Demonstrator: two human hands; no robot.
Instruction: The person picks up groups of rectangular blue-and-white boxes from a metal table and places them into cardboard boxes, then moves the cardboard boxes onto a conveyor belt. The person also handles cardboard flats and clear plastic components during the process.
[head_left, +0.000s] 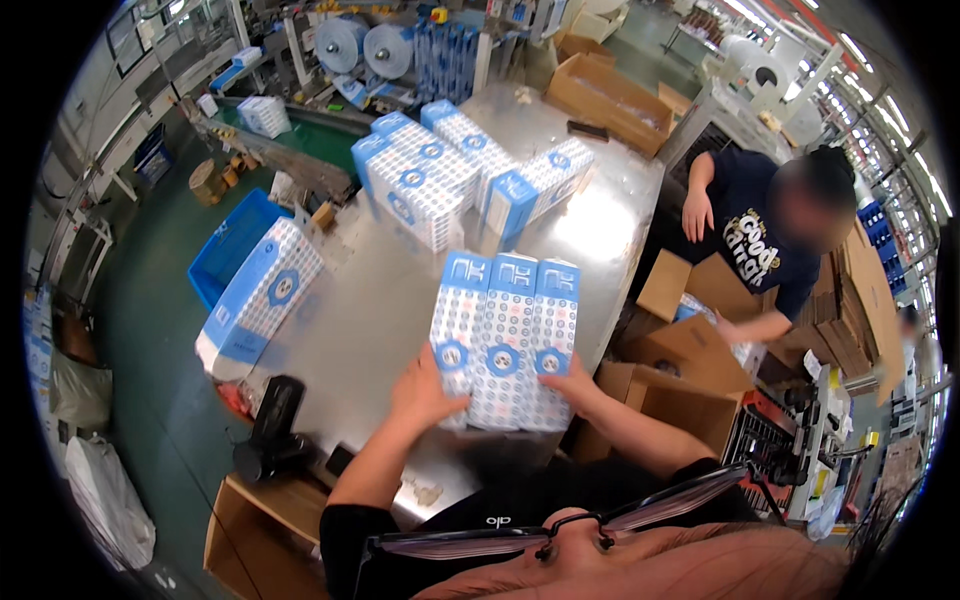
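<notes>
Three tall white-and-blue patterned packs (pixel 510 330) stand in a tight row at the table's near edge, close to my body. My left hand (pixel 420 392) presses on the left side of the row, its fingers partly hidden behind the packs. On the opposite side, my right hand (pixel 570 386) grips the right pack, the thumb lying over its front face. Between them the two hands squeeze the row together. Beyond it stands a block of like packs (pixel 415 180), with another pack (pixel 540 185) lying at an angle on its right.
The metal table (pixel 350 310) carries one more pack (pixel 265 295) at its left edge, by a blue crate (pixel 235 245). A black device (pixel 272 430) sits at the near left. Open cartons (pixel 690 400) stand on the right, where a co-worker (pixel 770 230) reaches into one.
</notes>
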